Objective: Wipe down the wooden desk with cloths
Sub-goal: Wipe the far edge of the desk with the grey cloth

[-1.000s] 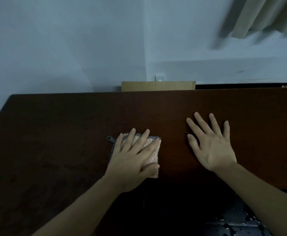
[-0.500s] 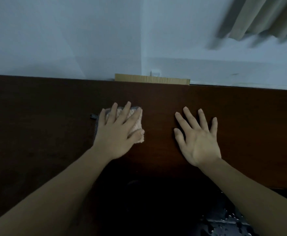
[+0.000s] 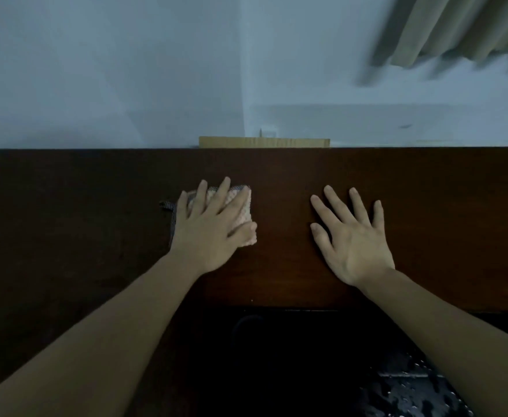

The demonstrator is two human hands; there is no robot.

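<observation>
A dark wooden desk (image 3: 96,221) fills the middle of the head view. A small folded pinkish cloth (image 3: 242,210) with a grey checked edge and a loop at its left corner lies on it, left of centre. My left hand (image 3: 210,230) presses flat on the cloth with straight, spread fingers, covering most of it. My right hand (image 3: 352,236) rests flat on the bare wood to the right of the cloth, fingers spread, holding nothing.
A strip of brown cardboard (image 3: 264,142) shows behind the desk's far edge, against a pale wall. A beige curtain (image 3: 463,25) hangs at the upper right. Below the desk's near edge it is dark, with patterned fabric (image 3: 412,392) at the lower right.
My left hand has pushed the cloth away from me toward the desk's far edge. The right hand has stayed flat on the wood. The view has tilted so the far edge sits lower.
</observation>
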